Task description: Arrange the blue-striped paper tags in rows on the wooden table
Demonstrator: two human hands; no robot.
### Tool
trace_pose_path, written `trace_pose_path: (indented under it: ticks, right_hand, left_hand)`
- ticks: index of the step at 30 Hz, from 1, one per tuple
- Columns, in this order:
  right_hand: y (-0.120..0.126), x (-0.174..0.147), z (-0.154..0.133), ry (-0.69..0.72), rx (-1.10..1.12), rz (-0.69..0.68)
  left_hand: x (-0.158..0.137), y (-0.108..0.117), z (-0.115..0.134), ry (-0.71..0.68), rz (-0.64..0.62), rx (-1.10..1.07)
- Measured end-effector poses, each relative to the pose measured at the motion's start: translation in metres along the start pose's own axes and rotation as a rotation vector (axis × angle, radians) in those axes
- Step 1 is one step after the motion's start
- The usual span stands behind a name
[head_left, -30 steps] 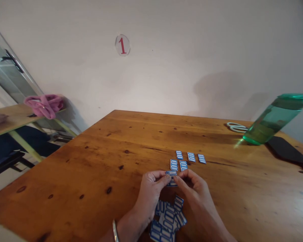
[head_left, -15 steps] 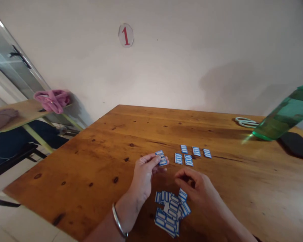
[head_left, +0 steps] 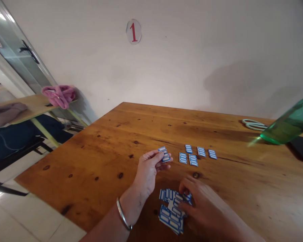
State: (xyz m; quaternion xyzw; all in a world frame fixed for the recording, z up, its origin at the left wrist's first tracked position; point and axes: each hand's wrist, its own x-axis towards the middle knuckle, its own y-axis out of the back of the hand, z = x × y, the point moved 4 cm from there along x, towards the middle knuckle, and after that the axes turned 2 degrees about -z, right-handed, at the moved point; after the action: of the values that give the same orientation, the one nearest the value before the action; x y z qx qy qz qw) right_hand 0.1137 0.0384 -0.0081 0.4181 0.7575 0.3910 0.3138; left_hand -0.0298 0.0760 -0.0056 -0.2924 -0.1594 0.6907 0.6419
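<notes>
My left hand pinches a small sheet of label stickers between thumb and fingers; it shows white boxes with blue borders. My right hand reaches down over a loose pile of similar label sheets. Its thumb and forefinger are apart at the pile's right side and cover part of it. Beyond my hands, several small label stacks stand in two short rows, among them a front stack and a rightmost one.
A wooden table bears everything. At its right are a green bottle, a coiled white cable and a dark flat object. To the left, a person's arm rests on another table near a pink cloth.
My right hand has lowered toward me onto the label pile, with thumb and forefinger parting. The left hand still holds its sheet. The whole view has shifted slightly.
</notes>
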Motion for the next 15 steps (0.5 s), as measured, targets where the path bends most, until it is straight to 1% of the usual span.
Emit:
trace_pose_path:
  ticks: [3,7,11,15]
  right_hand:
    - [-0.0080,-0.0012,-0.0010,0.012,-0.062,-0.030]
    - [-0.0118,-0.0003,-0.0026,0.052,-0.002,-0.038]
    - [-0.0085,0.0026,-0.0016,0.014,0.157,-0.013]
    - [-0.0057,0.0077,0.0031,-0.031,0.462,-0.051]
  left_hand:
    - [0.0002,-0.0001,-0.0011,0.019,0.007,0.006]
    - [0.0006,-0.0005,-0.0016,0.025,0.001,0.012]
    - [-0.0001,-0.0016,-0.0014,0.025,-0.014,0.014]
    - [-0.0016,-0.0015,-0.0011,0.028,-0.010,0.008]
